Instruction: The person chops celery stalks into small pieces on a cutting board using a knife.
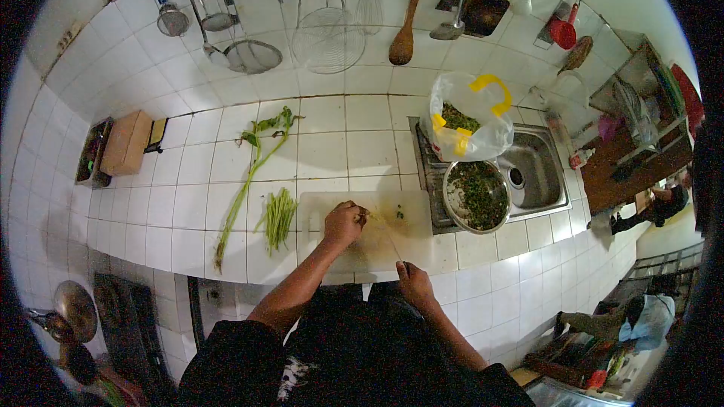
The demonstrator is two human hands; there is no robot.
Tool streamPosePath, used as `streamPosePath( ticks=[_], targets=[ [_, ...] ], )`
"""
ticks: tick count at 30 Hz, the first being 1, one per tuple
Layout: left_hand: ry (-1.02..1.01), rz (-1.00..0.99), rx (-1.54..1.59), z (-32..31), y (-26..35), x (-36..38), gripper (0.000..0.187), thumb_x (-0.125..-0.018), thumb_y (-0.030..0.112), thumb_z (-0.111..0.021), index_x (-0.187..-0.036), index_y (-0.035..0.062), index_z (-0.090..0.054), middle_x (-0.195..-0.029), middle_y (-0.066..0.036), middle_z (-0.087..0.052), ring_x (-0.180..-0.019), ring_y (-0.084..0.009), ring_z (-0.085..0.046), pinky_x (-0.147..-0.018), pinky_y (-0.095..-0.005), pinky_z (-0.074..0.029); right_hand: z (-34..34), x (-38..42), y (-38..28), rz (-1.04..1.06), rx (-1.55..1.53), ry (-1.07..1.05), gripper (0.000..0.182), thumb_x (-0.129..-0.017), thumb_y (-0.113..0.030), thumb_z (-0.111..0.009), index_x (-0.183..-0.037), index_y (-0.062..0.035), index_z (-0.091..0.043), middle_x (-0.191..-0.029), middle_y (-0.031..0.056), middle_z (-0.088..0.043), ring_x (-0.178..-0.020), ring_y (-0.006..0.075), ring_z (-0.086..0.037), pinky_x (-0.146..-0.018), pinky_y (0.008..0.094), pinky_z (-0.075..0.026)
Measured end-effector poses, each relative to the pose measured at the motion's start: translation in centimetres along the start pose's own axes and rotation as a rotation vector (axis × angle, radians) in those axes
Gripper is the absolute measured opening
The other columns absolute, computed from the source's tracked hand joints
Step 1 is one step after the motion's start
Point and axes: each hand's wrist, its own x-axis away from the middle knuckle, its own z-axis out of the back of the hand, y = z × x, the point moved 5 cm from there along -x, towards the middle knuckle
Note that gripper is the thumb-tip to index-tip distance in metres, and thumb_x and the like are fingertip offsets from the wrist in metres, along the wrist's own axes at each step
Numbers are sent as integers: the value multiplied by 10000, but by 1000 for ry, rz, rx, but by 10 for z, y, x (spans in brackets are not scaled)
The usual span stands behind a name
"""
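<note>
My right hand [415, 285] is closed around the handle of a knife [394, 246], whose thin blade points up and left over the white cutting board [317, 211]. On the board's left half, my left hand [345, 224] is closed, fingertips near the blade. What it pinches is too small to make out. A few dark green bits [400, 212] lie on the board to the right of the blade. Left of the board is a bunch of cut green stalks [277, 218]. Beyond them lies a long stalk with leaves [252, 173].
A steel bowl [451, 207] of chopped greens stands by the sink [556, 173]. Behind it sits an open plastic bag [494, 132] with more greens. Utensils, including a wooden spoon [403, 41], hang on the tiled wall. A cardboard box [126, 143] stands at left.
</note>
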Motion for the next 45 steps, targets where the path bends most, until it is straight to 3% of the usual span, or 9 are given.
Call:
streamPosePath(
  ticks=[2, 13, 15, 24, 32, 34, 37, 43, 45],
  targets=[
    [-71, -77, -152, -8, 7, -5, 114, -779, 194, -690, -857, 123, -733, -858, -87, -649, -846, -284, -626, -727, -410, -522, 4, 1, -2, -18, -21, 11, 514, -985, -430, -417, -986, 46, -611, -885, 300, -625, -887, 487, -589, -763, 503, -460],
    [-124, -123, -223, -19, 12, -10, 114, -758, 224, -700, -817, 137, -744, -836, -65, -643, -849, -276, -608, -715, -427, -519, 8, 8, 14, -101, 82, -29, 565, -979, -512, -342, -1046, -35, -638, -972, 270, -649, -954, 465, -602, -824, 539, -476],
    [-131, -101, -215, -26, 9, -10, 106, -740, 211, -703, -806, 138, -744, -833, -52, -645, -845, -273, -608, -714, -425, -519, 8, 10, 14, -107, 24, -5, 494, -981, -437, -429, -970, 17, -624, -910, 309, -617, -914, 489, -577, -775, 529, -460],
    [13, -137, -170, -26, 8, -3, 112, -681, 151, -698, -782, 128, -742, -794, -34, -649, -801, -265, -608, -696, -405, -524, 6, 17, 7, -71, 78, -84, 571, -980, -485, -384, -1023, 28, -630, -1000, 303, -623, -988, 482, -578, -860, 520, -452],
    [-19, -114, -198, -23, 17, -4, 87, -701, 147, -687, -767, 105, -726, -791, -52, -659, -800, -283, -607, -691, -414, -520, -12, 10, 26, -106, 36, -137, 609, -991, -476, -352, -957, 66, -627, -956, 344, -608, -970, 506, -570, -850, 519, -435],
    [-24, -71, -187, -12, 30, -5, 73, -710, 146, -682, -752, 98, -718, -797, -58, -659, -807, -287, -607, -695, -420, -519, -15, 5, 15, 105, -23, -81, 633, -995, -479, -335, -916, 79, -621, -931, 350, -606, -967, 511, -565, -834, 522, -432],
    [-44, -52, -183, -17, 26, -6, 70, -728, 143, -672, -751, 86, -706, -807, -75, -657, -827, -296, -605, -710, -433, -516, -21, -18, 13, -22, 1, -157, 629, -995, -478, -336, -919, 80, -618, -938, 347, -607, -974, 511, -563, -844, 525, -432],
    [43, -49, -189, -13, 10, 5, 100, -756, 134, -660, -838, 89, -695, -849, -102, -656, -864, -311, -600, -742, -439, -510, -5, 0, -3, 92, 32, -102, 609, -994, -472, -343, -949, 66, -624, -933, 335, -615, -962, 499, -576, -834, 514, -452],
    [67, -7, -187, -11, 6, 1, 108, -763, 134, -659, -857, 91, -692, -862, -106, -657, -867, -316, -599, -747, -436, -509, -7, 4, 4, 31, -20, -75, 596, -993, -465, -355, -952, 67, -622, -928, 332, -618, -955, 496, -581, -825, 512, -456]
  ],
)
